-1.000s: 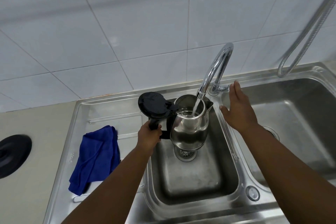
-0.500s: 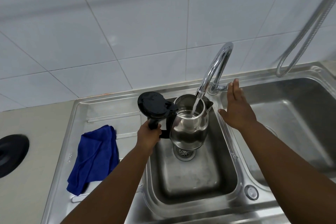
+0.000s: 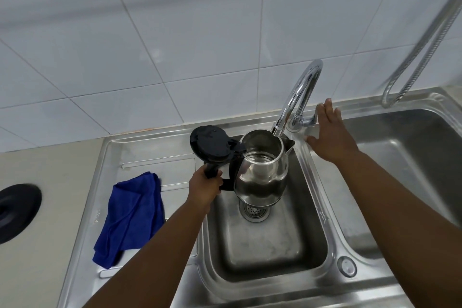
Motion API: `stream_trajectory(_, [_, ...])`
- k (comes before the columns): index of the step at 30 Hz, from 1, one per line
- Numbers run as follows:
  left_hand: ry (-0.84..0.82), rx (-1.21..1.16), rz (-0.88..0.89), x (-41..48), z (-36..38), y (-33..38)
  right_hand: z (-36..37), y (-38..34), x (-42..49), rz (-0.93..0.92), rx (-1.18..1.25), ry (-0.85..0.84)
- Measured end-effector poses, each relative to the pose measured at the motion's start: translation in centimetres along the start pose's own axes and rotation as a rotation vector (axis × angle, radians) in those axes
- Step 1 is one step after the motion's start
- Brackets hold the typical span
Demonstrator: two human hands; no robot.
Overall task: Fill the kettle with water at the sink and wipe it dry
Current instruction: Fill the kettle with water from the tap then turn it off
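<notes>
Two bare hands are working at the stainless steel sink [image 3: 275, 280]. The left hand [image 3: 205, 186] is gripping the black handle of the shiny steel kettle [image 3: 261, 177], holding it above the small basin's drain, under the curved chrome tap [image 3: 298, 95], with its black round lid [image 3: 210, 144] standing hinged open. The right hand [image 3: 330, 132] is lying open, fingers spread, touching the tap lever. A crumpled blue cloth [image 3: 132, 215] is resting on the draining board.

Person, head view: two bare forearms, no sleeves in frame. Left hand [image 3: 205, 186] and right hand [image 3: 331, 136] bare; no gloves, rings, watch or wristbands seen.
</notes>
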State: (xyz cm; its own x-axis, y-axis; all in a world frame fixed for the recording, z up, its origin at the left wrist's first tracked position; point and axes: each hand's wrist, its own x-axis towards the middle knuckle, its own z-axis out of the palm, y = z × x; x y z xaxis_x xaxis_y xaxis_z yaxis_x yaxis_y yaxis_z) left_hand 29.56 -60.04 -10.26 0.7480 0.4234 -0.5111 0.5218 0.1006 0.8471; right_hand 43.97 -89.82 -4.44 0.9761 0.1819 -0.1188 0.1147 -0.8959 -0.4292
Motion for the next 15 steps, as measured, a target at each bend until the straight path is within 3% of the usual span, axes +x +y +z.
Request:
stream_trajectory(3, [0.004,-0.006,-0.002,0.0,-0.1,0.1,1.9,0.3,-2.2,-0.076,0.135,0.178])
stream_trajectory(5, [0.002,-0.009,-0.002,0.0,-0.2,0.1,3.0,0.2,-4.0,-0.026,0.372,0.038])
stream_trajectory(8, [0.000,-0.009,-0.004,0.0,-0.4,0.1,4.3,-0.4,-6.4,0.031,0.817,-0.378])
stream_trajectory(10, [-0.010,-0.010,-0.011,-0.1,-0.5,0.1,5.1,-0.2,-7.3,0.011,0.906,-0.436])
stream_trajectory(15, [-0.046,-0.007,0.002,-0.8,-1.3,0.1,5.9,-0.7,-8.6,0.046,0.943,-0.364])
